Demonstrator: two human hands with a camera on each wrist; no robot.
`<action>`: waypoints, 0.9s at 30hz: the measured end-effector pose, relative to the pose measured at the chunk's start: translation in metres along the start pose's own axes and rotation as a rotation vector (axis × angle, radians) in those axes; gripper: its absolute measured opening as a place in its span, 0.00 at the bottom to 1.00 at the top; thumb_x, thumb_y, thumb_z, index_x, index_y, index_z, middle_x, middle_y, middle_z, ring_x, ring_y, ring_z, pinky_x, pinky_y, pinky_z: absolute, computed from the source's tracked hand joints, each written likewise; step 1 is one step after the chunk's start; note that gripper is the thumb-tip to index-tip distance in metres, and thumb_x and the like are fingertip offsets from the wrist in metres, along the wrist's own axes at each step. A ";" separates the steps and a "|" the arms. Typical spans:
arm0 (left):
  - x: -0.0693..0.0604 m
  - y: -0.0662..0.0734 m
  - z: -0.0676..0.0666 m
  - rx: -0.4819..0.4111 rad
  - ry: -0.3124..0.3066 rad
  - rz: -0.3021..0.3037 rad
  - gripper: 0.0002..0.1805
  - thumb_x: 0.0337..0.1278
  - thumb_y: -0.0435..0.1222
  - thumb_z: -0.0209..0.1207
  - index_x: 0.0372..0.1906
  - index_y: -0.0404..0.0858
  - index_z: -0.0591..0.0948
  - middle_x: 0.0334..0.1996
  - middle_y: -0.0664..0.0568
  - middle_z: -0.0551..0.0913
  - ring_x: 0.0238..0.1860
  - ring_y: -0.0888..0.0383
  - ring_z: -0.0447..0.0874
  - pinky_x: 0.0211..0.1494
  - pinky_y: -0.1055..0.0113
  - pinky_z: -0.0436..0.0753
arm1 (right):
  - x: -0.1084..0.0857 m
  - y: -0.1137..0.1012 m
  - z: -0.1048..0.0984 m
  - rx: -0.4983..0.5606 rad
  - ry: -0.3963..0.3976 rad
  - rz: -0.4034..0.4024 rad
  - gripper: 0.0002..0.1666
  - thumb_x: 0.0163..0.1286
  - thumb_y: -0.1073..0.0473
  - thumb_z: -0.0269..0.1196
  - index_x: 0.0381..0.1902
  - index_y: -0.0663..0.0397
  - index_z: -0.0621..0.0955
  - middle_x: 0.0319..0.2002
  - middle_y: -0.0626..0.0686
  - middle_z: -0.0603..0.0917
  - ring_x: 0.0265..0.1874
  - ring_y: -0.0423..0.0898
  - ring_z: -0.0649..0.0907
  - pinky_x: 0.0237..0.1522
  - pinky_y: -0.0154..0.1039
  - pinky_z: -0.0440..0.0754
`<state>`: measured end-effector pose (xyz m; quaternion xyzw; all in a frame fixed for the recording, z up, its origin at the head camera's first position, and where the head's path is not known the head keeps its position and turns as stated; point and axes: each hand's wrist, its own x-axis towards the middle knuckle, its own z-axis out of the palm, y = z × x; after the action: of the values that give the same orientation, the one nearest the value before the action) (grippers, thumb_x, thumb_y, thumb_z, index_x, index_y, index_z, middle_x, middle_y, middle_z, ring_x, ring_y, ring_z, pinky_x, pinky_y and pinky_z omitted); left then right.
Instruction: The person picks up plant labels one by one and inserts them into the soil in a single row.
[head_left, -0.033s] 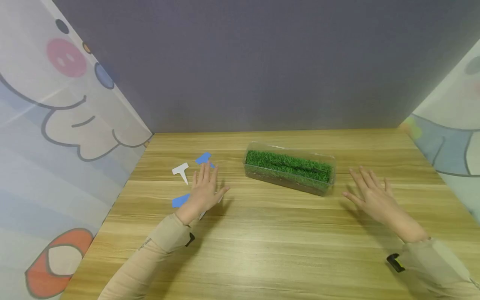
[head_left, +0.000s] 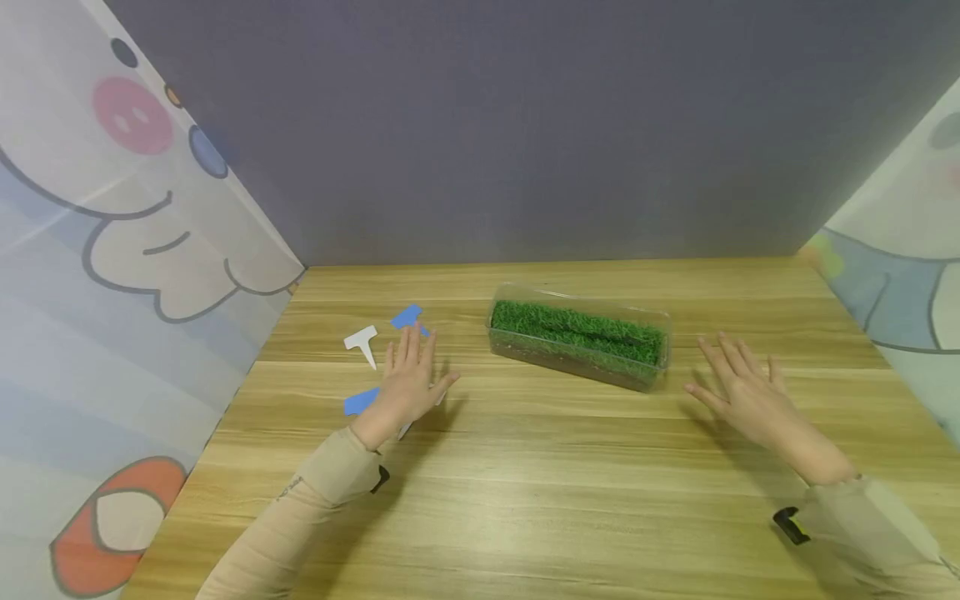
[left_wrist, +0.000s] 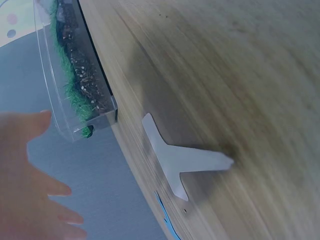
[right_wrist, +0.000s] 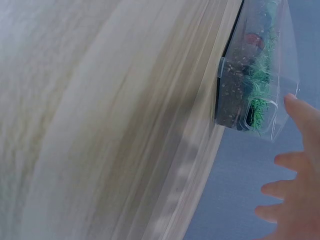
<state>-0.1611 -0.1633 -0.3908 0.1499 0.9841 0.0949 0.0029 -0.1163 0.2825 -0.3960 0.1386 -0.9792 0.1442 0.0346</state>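
My left hand (head_left: 405, 390), fingers straight and spread, is held above several T-shaped plant labels and grips nothing. Left of its fingertips lies a white plant label (head_left: 362, 338); a blue label (head_left: 406, 317) is just beyond them, and another blue label (head_left: 360, 402) lies beside the wrist. Partly hidden under this hand is a further white label, which shows whole in the left wrist view as a white T-shaped label (left_wrist: 172, 158). To the right of the clear plastic planter box (head_left: 562, 357), my right hand (head_left: 750, 402) is spread above the table, holding nothing and apart from the box.
Inside the box, green grass (head_left: 577, 325) grows from dark soil. The wooden table (head_left: 525, 500) ends at a grey panel (head_left: 525, 133) behind it. Cartoon-printed sheets (head_left: 90, 350) flank the table on both sides.
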 end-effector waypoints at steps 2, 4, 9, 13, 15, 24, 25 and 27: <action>0.000 0.000 0.000 0.001 -0.005 -0.001 0.42 0.59 0.56 0.43 0.67 0.32 0.47 0.67 0.34 0.35 0.67 0.40 0.31 0.63 0.42 0.39 | 0.000 0.000 0.000 -0.002 0.002 -0.003 0.43 0.66 0.43 0.48 0.68 0.56 0.43 0.65 0.71 0.44 0.61 0.72 0.47 0.53 0.70 0.32; 0.000 0.000 0.000 -0.006 -0.012 -0.005 0.42 0.59 0.56 0.43 0.67 0.32 0.47 0.67 0.35 0.34 0.67 0.41 0.30 0.64 0.42 0.38 | 0.000 0.000 0.000 -0.001 0.004 -0.008 0.43 0.66 0.43 0.48 0.68 0.57 0.44 0.64 0.71 0.45 0.60 0.72 0.47 0.53 0.71 0.32; -0.001 0.000 0.000 -0.018 -0.030 -0.009 0.42 0.59 0.56 0.42 0.67 0.33 0.46 0.67 0.35 0.34 0.67 0.43 0.26 0.64 0.43 0.37 | 0.000 -0.001 -0.001 0.017 0.019 -0.010 0.43 0.66 0.44 0.49 0.68 0.57 0.44 0.64 0.72 0.45 0.60 0.72 0.48 0.53 0.71 0.32; -0.001 0.000 0.000 -0.020 -0.031 -0.009 0.42 0.59 0.56 0.42 0.68 0.33 0.46 0.67 0.35 0.34 0.67 0.43 0.26 0.64 0.43 0.36 | 0.000 -0.003 -0.002 0.027 0.032 -0.011 0.43 0.66 0.44 0.49 0.69 0.56 0.44 0.64 0.72 0.46 0.61 0.71 0.48 0.53 0.70 0.31; -0.001 0.000 0.000 -0.024 -0.024 -0.008 0.41 0.59 0.56 0.42 0.68 0.33 0.46 0.67 0.35 0.34 0.67 0.43 0.26 0.64 0.43 0.37 | 0.000 -0.003 -0.002 0.027 0.036 -0.011 0.43 0.66 0.44 0.50 0.68 0.56 0.44 0.64 0.72 0.47 0.61 0.70 0.48 0.53 0.70 0.32; 0.003 0.003 -0.002 -0.063 0.001 0.011 0.39 0.60 0.54 0.43 0.67 0.32 0.49 0.67 0.36 0.34 0.67 0.42 0.30 0.63 0.42 0.37 | 0.000 -0.006 -0.006 0.055 0.038 -0.007 0.42 0.66 0.45 0.49 0.68 0.58 0.45 0.63 0.73 0.46 0.61 0.71 0.47 0.53 0.70 0.32; 0.004 0.004 -0.003 -0.070 0.002 0.015 0.39 0.60 0.54 0.43 0.67 0.32 0.49 0.67 0.36 0.35 0.67 0.42 0.31 0.63 0.42 0.38 | 0.000 -0.006 -0.006 0.061 0.037 -0.007 0.42 0.67 0.45 0.49 0.68 0.58 0.45 0.63 0.73 0.46 0.61 0.71 0.47 0.53 0.70 0.32; 0.007 0.005 -0.005 -0.084 0.010 0.028 0.39 0.61 0.54 0.42 0.66 0.31 0.50 0.67 0.35 0.38 0.67 0.41 0.35 0.63 0.42 0.41 | 0.001 -0.006 -0.006 0.075 0.036 -0.007 0.41 0.67 0.46 0.49 0.68 0.60 0.46 0.63 0.74 0.46 0.60 0.72 0.47 0.53 0.70 0.32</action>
<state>-0.1662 -0.1571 -0.3851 0.1628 0.9771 0.1370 0.0027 -0.1155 0.2787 -0.3882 0.1405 -0.9719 0.1830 0.0476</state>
